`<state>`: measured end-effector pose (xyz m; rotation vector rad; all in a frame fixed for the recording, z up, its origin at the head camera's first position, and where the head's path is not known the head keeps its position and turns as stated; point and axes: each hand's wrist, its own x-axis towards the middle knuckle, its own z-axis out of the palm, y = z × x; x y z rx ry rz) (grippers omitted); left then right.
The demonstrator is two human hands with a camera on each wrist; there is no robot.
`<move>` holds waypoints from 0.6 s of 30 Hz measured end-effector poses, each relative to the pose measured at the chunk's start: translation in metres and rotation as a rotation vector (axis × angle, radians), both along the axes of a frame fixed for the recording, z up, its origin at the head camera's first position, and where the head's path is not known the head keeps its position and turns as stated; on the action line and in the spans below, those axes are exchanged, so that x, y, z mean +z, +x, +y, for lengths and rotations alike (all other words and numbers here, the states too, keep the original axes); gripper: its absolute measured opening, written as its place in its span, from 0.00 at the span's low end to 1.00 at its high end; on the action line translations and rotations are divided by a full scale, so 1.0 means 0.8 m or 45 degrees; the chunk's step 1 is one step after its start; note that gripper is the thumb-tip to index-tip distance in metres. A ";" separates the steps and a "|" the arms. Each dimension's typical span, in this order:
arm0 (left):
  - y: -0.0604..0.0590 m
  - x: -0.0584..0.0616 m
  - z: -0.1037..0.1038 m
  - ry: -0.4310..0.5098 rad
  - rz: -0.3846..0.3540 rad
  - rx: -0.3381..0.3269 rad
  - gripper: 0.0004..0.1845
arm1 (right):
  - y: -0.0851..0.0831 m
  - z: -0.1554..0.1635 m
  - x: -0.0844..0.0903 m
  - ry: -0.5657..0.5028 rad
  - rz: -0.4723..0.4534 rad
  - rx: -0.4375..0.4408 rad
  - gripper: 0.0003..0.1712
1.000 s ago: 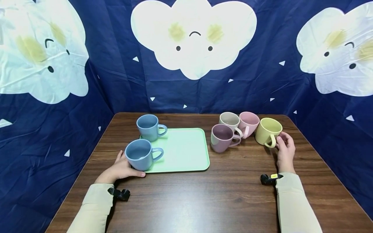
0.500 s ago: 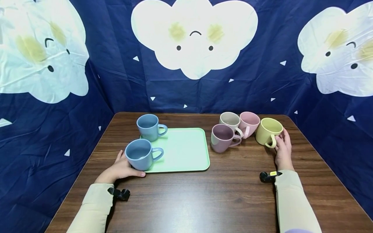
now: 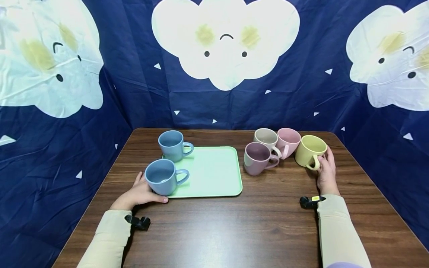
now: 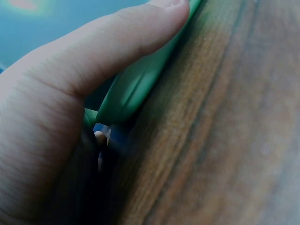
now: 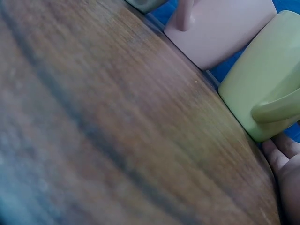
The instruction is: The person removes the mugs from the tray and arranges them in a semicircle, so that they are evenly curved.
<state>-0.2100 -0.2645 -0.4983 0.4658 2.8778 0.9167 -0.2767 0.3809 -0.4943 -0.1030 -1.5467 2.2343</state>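
In the head view, my left hand [image 3: 137, 194] lies at the front left corner of a light green tray [image 3: 214, 171]. Its thumb [image 4: 140, 35] stretches along the tray's front edge, and its other fingers lie partly hidden behind the nearer blue mug [image 3: 161, 178]. That mug stands over the tray's left side, with a second blue mug [image 3: 171, 146] behind it. At the right, my right hand [image 3: 326, 173] touches the yellow mug [image 3: 307, 152], its thumb near the handle and its fingers along the right wall. Close to the mug's base, fingers [image 5: 276, 157] show in the right wrist view.
Left of the yellow mug stand a pink mug [image 3: 288, 143], a pale grey mug [image 3: 266, 137] and a mauve mug [image 3: 257, 160], close together. All are on a dark wooden table [image 3: 214, 230]. Blue cloth [image 3: 197, 100] with white clouds hangs behind and at both sides.
My right hand has moved in against the yellow mug, and its fingers have stretched farther along the mug's right side. The left hand, tray and other mugs have kept their places.
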 end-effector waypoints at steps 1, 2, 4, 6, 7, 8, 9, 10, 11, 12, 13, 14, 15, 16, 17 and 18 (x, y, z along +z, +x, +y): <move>0.000 0.000 0.000 0.002 -0.001 0.000 0.68 | 0.000 0.000 0.000 0.008 -0.001 -0.001 0.33; 0.000 -0.001 0.000 0.001 -0.001 0.001 0.68 | 0.000 0.000 0.000 0.012 -0.002 -0.001 0.33; 0.000 -0.002 -0.002 -0.008 0.003 0.002 0.68 | 0.000 0.000 0.000 0.028 -0.003 0.003 0.33; 0.000 -0.004 -0.003 -0.017 0.009 0.001 0.67 | 0.000 -0.001 0.000 0.041 -0.001 0.009 0.33; -0.001 -0.004 -0.003 -0.020 0.012 -0.001 0.67 | 0.000 -0.001 0.000 0.046 0.001 0.009 0.33; -0.001 -0.005 -0.004 -0.025 0.014 -0.001 0.67 | 0.000 -0.001 0.000 0.042 0.002 0.010 0.33; -0.001 -0.005 -0.004 -0.028 0.018 -0.002 0.67 | 0.000 -0.001 0.001 0.042 0.003 0.008 0.33; -0.001 -0.005 -0.004 -0.027 0.019 -0.004 0.67 | 0.000 -0.001 0.001 0.033 0.004 0.008 0.33; -0.001 -0.005 -0.004 -0.026 0.017 -0.004 0.67 | 0.000 -0.001 0.001 0.031 0.003 0.003 0.33; -0.002 -0.005 -0.004 -0.027 0.017 -0.006 0.67 | 0.000 -0.001 0.001 0.027 0.001 -0.001 0.34; -0.002 -0.004 -0.003 -0.026 0.015 -0.006 0.67 | 0.001 -0.002 0.002 0.025 -0.001 -0.006 0.34; -0.002 -0.004 -0.003 -0.025 0.013 -0.005 0.67 | 0.001 -0.002 0.002 0.023 -0.006 -0.010 0.34; -0.002 -0.003 -0.003 -0.024 0.013 -0.006 0.66 | 0.001 -0.002 0.002 0.025 -0.009 -0.016 0.33; -0.002 -0.003 -0.003 -0.023 0.010 -0.006 0.66 | 0.001 -0.003 0.002 0.024 -0.013 -0.023 0.33; -0.002 -0.003 -0.003 -0.022 0.010 -0.006 0.66 | 0.002 -0.003 0.002 0.024 -0.013 -0.032 0.33; -0.002 -0.003 -0.002 -0.021 0.011 -0.005 0.66 | 0.002 -0.004 0.002 0.021 -0.004 -0.041 0.32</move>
